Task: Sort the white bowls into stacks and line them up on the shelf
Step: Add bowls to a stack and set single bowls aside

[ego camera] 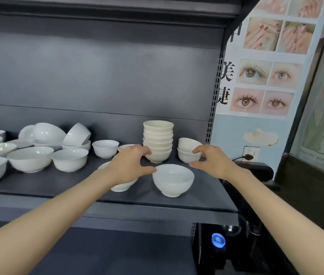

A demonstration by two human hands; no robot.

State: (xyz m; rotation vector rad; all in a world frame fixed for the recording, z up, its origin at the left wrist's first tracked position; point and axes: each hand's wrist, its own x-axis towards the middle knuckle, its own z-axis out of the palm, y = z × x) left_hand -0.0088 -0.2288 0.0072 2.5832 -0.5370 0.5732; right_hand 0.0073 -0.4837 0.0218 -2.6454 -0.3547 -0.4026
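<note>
Between my two hands a single bowl (173,180) stands alone near the front edge of the shelf (73,183), and another bowl (122,186) sits half hidden under my left wrist. My left hand (131,163) is loosely curved and closed round nothing, its fingertips against the foot of the tall stack (158,140) and its thumb by the single bowl's rim. My right hand (210,161), apart from the left, curls at the short stack (188,153) of two bowls, fingers at the rim and thumb low. I cannot tell whether it grips. To the left lie the unsorted bowls (30,158) of mixed sizes, some upright, two tipped bowls (62,133) leaning on others. The tall stack looks creamy and matt with ridged sides. The rest are glossy white, round and footed. The shelf is dark grey metal, smooth, with a slotted upright (214,96) at its right end. Beyond that hangs a poster (266,76) of eyes and nails on a pale blue wall, with a plug (247,156) in a socket. Below sits a black box with a blue light (218,240).
</note>
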